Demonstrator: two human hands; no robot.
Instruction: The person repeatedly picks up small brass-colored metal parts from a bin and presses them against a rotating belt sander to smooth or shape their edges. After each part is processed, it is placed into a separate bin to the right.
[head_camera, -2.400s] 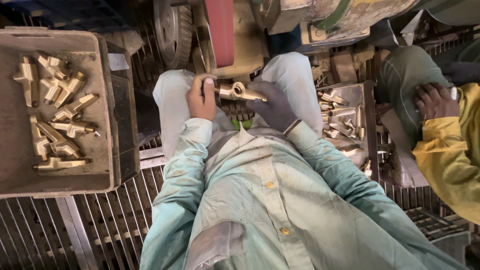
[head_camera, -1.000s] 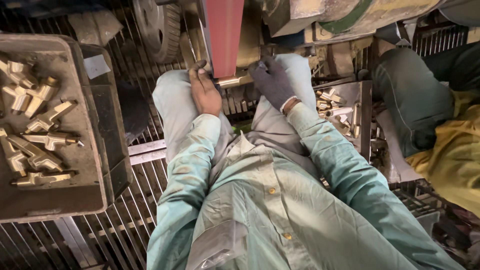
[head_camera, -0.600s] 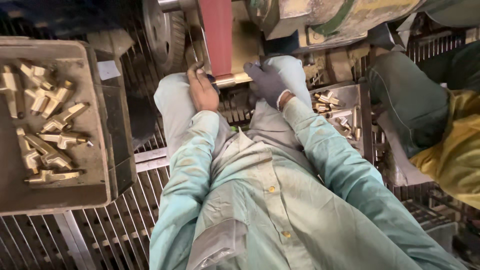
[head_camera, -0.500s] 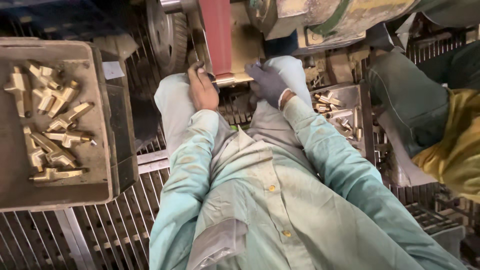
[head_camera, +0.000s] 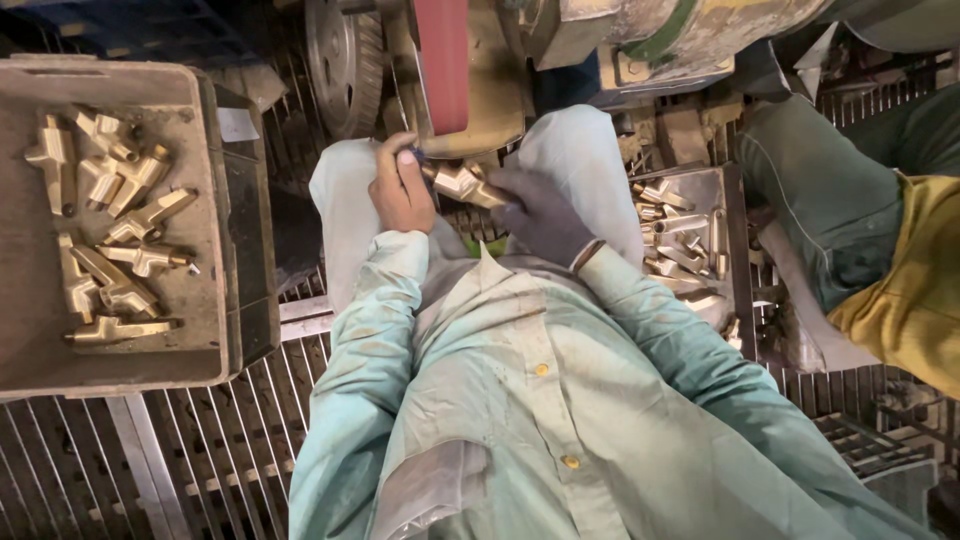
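Brass parts (head_camera: 115, 240) lay loose in the grey tray (head_camera: 235, 260) at your far left, about a dozen of them, dull and rough in colour. These looked to me like the pieces not yet worked, so I judged that much of the batch was left to do.

Your left hand (head_camera: 400, 190) was closed around one end of the brass fitting (head_camera: 462, 183), bare, with the thumb on top. The fitting sat between both hands over your knees, just below the lower end of the red sanding belt (head_camera: 442, 60). I could not tell if it touched the belt or was a little apart from it. Your right hand (head_camera: 540, 210), in a dark glove, gripped the other end of the same fitting. So this one piece was in the middle of its work, not finished and not put down.

Further right, the metal tray (head_camera: 735, 230) beside your right knee held more brass pieces (head_camera: 675, 235), which shone more; I took them for the finished ones, but this was only my guess.

At the right edge sat another person (head_camera: 880, 250) in a yellow top and green trousers, close to that tray. This person's leg was near your way to the tray. The floor grating (head_camera: 200, 450) lay under you.
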